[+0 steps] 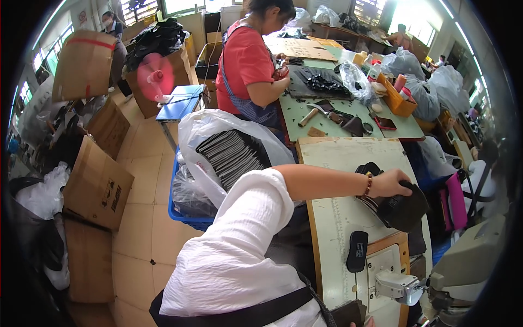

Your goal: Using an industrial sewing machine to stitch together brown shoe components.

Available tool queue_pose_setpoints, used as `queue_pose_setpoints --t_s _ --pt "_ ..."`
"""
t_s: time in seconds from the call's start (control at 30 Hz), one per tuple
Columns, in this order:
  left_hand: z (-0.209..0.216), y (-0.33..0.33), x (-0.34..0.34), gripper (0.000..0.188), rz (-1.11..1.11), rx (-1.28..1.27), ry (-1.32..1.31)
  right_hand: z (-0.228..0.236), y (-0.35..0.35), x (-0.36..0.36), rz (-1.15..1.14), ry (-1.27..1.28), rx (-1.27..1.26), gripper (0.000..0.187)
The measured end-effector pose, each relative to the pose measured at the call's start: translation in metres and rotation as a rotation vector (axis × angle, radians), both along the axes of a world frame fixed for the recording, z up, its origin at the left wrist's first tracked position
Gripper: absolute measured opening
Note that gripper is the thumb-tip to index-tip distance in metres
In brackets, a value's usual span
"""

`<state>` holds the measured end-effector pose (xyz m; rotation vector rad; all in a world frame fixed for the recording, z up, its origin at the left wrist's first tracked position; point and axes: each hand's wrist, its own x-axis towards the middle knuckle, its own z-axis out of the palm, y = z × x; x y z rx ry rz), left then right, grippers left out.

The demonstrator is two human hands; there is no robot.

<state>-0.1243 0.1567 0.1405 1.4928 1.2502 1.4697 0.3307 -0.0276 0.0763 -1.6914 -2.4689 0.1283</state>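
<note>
My left hand (389,183) reaches across the white sewing table (332,218), a beaded bracelet at its wrist. Its fingers are closed on the edge of a dark flat piece (409,210) at the table's right side. More black pieces lie under and beside that hand. Only fingertips of my right hand (370,322) show at the lower edge, against a small stack of dark flat pieces (348,314); the rest is out of view. Between the hands lies a small black rounded piece (357,252) with a pale mark. The sewing machine (403,287) stands at the lower right.
Left of the table, a blue basket (190,220) holds a plastic bag of stacked black pieces (233,154). Ahead, a person in red (248,65) works at a green table (321,121) with a hammer (315,113) and a phone (385,123). Cardboard boxes (98,182) line the left.
</note>
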Motion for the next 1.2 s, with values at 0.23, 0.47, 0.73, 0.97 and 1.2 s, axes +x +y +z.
queue_pose_setpoints --t_s 0.23,0.47,0.73,0.97,1.2 --pt "-0.006 -0.020 -0.041 0.039 0.143 -0.083 -0.050 -0.011 0.002 -0.009 0.111 0.092 0.005 0.059" --pt "0.016 -0.020 -0.112 0.034 0.115 0.033 -0.229 -0.012 -0.008 -0.025 0.034 0.112 0.071 0.079" --pt "0.018 0.011 -0.121 0.029 -0.239 -0.086 -0.465 -0.005 -0.009 -0.036 -0.013 0.145 0.071 0.079" --pt "-0.042 0.032 -0.084 0.043 0.186 -0.203 0.502 0.044 -0.010 -0.054 0.238 0.220 0.147 0.045" --pt "-0.054 0.034 -0.085 0.037 0.258 -0.074 0.596 0.104 -0.011 -0.181 1.177 0.895 -0.194 0.011"
